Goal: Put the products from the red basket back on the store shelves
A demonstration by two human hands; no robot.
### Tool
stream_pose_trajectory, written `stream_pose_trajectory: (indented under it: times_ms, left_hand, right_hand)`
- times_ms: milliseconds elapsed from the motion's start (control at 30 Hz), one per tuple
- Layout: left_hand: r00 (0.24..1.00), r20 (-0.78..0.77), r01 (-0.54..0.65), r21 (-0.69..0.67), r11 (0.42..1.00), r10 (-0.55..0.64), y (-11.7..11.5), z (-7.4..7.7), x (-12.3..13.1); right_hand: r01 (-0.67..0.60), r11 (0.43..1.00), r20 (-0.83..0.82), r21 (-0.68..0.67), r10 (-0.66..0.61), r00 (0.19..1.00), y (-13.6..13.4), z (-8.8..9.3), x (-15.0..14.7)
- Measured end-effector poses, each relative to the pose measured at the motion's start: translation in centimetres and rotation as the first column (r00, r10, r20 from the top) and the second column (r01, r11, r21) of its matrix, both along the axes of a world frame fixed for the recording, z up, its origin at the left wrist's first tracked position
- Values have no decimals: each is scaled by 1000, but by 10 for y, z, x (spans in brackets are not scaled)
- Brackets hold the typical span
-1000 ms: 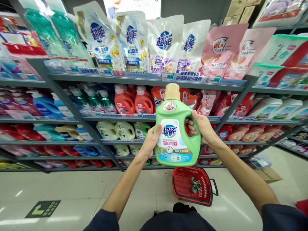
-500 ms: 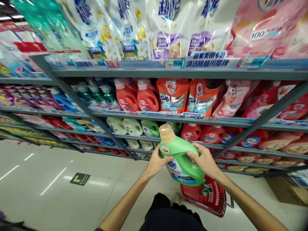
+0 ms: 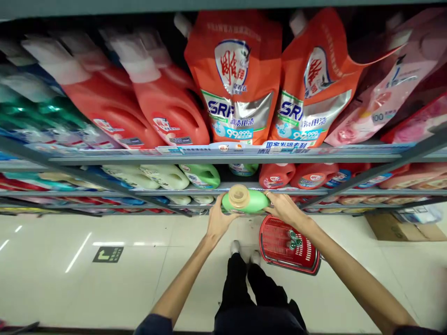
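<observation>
Between my two hands is a green detergent bottle [image 3: 256, 201] with a tan cap, seen from above, its cap end toward me. My left hand [image 3: 220, 217] grips its left side near the cap. On the right side, my right hand [image 3: 284, 208] closes round the bottle by its handle side; a ring shows on one finger. The bottle is in front of the lower shelf edge [image 3: 300, 186], where a similar green bottle [image 3: 200, 176] lies tilted among pale bottles and another green one stands deeper in.
A red shopping basket [image 3: 275, 242] with small green-topped items sits on the floor by my feet. Orange SRP pouches [image 3: 240, 79] and red bottles [image 3: 171, 102] fill the shelf above. At the right stands a cardboard box [image 3: 391, 228]. A floor sign [image 3: 108, 254] is at the left.
The view has tipped down and come closer to the shelf. My hands have turned the green bottle from tilted with its label showing to upright, cap toward the camera.
</observation>
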State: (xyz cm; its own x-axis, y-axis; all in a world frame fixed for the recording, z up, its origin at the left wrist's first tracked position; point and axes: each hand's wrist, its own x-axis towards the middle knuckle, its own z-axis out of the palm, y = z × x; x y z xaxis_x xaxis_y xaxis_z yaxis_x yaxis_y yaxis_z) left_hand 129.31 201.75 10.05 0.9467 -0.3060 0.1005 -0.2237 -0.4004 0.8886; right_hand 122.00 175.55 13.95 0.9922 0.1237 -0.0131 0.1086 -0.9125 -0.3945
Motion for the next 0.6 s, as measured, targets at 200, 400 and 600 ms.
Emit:
stream_pose_trajectory:
  times_ms: [200,400,600]
  left_hand:
    - [962,265,83,-60,995,-64,-11,-1,63]
    - [968,253,24,-103,994,3,-24,-37,102]
    - [987,161,4,-18,1000,-1,-39,-55,123]
  right_hand:
    - [-35,958,200,285,-23,980,-2,-8,54]
    - [68,961,196,269,-123,973,1,-37,98]
    - [265,955,127,137,-282,951,8,-53,114]
